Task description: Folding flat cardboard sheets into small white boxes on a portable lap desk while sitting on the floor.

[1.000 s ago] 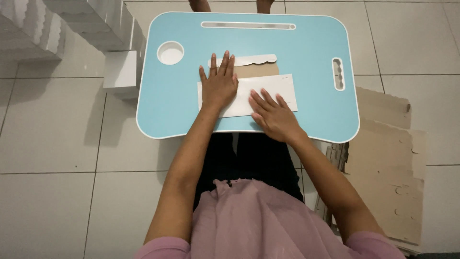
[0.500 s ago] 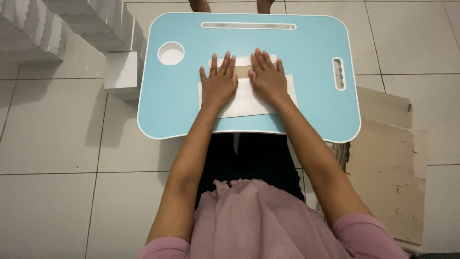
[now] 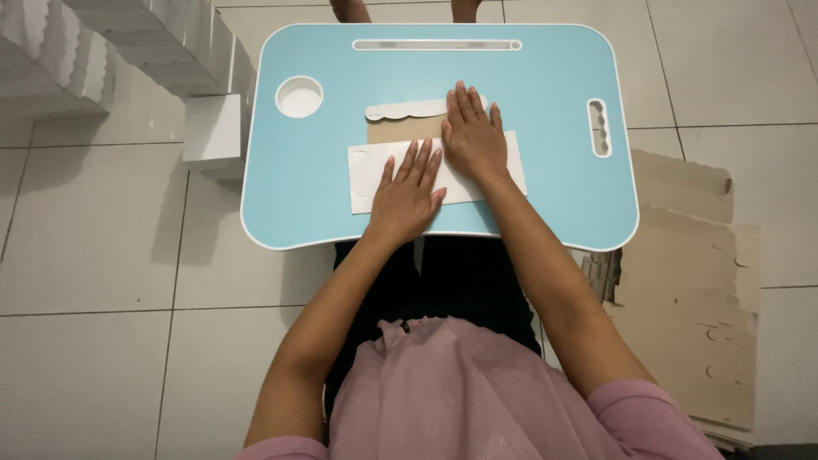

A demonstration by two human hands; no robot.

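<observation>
Light blue and rimmed in white, a small lap-desk tabletop [image 3: 545, 204] spans the legs of a person seated on a pale tiled floor [image 3: 102, 255], seen from above. Flat on the tabletop, near its front edge, lies a white rectangular cardboard blank [image 3: 366, 175], folded flat, with a brown inner panel [image 3: 405, 129] showing above it and a white scalloped flap [image 3: 400, 109] at the far edge.

Both hands rest on this cardboard blank with palms down and fingers extended, gripping nothing. The left hand [image 3: 407, 194] lies spread on the white panel near its middle, fingertips pointing away from the body. The right hand [image 3: 473, 136] lies just beside it and farther forward, its fingers close together and reaching over the top of the blank beside the scalloped flap. The 2 hands sit side by side, nearly touching.

A round white cup recess [image 3: 299, 96] sits in the tabletop's far left corner, a long narrow slot [image 3: 436, 44] runs along the far edge, and a short handle cut-out [image 3: 599, 128] marks the right side.

Stacks of white scalloped cardboard pieces [image 3: 60, 60] stand on the floor to the left; flat brown corrugated cardboard sheets [image 3: 690, 298] lie to the right.
</observation>
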